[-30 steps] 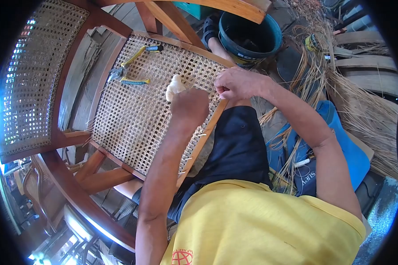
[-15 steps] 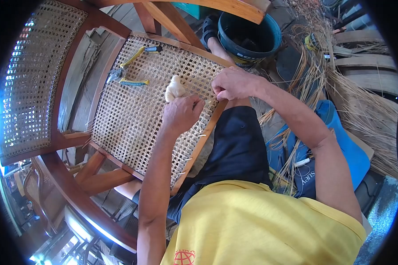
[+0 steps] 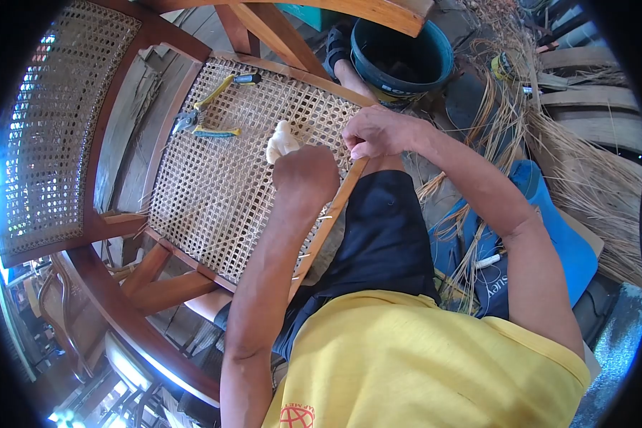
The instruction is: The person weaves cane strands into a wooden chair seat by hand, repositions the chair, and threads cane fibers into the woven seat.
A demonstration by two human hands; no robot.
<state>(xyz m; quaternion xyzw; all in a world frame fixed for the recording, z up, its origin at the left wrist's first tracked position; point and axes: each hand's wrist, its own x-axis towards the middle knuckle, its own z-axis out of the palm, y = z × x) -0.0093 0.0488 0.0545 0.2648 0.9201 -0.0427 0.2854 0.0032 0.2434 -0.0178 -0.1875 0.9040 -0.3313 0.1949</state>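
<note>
A wooden chair with a woven cane seat [image 3: 214,178] lies in front of me. My left hand [image 3: 307,175] is closed over the seat near its right-hand rail, knuckles up; whatever its fingers hold is hidden. At the corner of that rail, my right hand [image 3: 378,132] is curled with thumb and fingers pinched together, and I cannot make out what is in them. A crumpled off-white cloth [image 3: 282,140] rests on the cane just beyond my left hand. Farther back on the seat are yellow-handled cutters [image 3: 210,118], their handles spread. Short cane ends [image 3: 303,255] stick out along the near rail.
The chair's cane backrest [image 3: 64,128] rises at left. Beyond the seat stands a dark bucket [image 3: 403,60]. Loose cane strands [image 3: 578,185] pile up at right, near a blue bag [image 3: 556,242]. A wooden chair arm [image 3: 378,13] crosses the top.
My left hand has moved slightly right and turned, so its back now faces up and hides the fingers. My right hand stays almost where it was, at the seat corner.
</note>
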